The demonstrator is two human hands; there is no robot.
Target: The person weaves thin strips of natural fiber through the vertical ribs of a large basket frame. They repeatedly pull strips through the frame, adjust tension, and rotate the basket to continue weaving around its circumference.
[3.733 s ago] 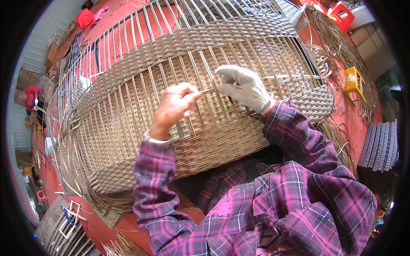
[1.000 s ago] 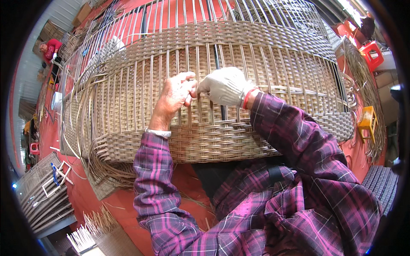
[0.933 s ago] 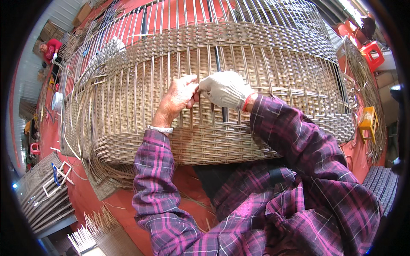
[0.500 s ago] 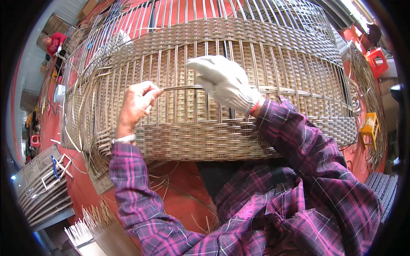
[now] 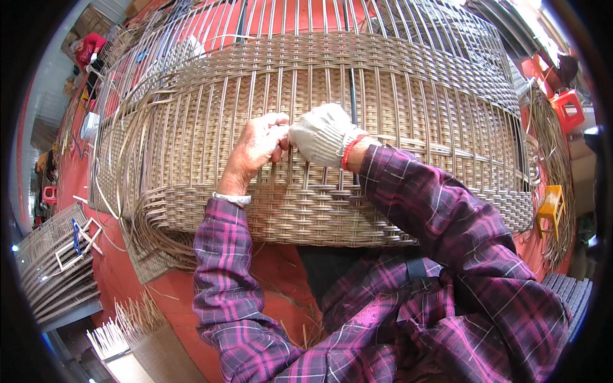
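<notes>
The floor [image 5: 281, 268] is red. A big woven basket frame [image 5: 332, 191] sits on it and takes up most of the middle. Loose thin strips [image 5: 159, 242] lie curled on the floor by its left end. Flat wire grids [image 5: 57, 268] are stacked at the far left. A small yellow stool [image 5: 552, 204] and a red stool [image 5: 565, 105] stand on the floor at the right.

We see no labels, signs or screens. Only candidate package: a brown cardboard box [image 5: 82, 39] far left, top corner, partly cut by the frame edge. Its faces are too blurred to make out.
</notes>
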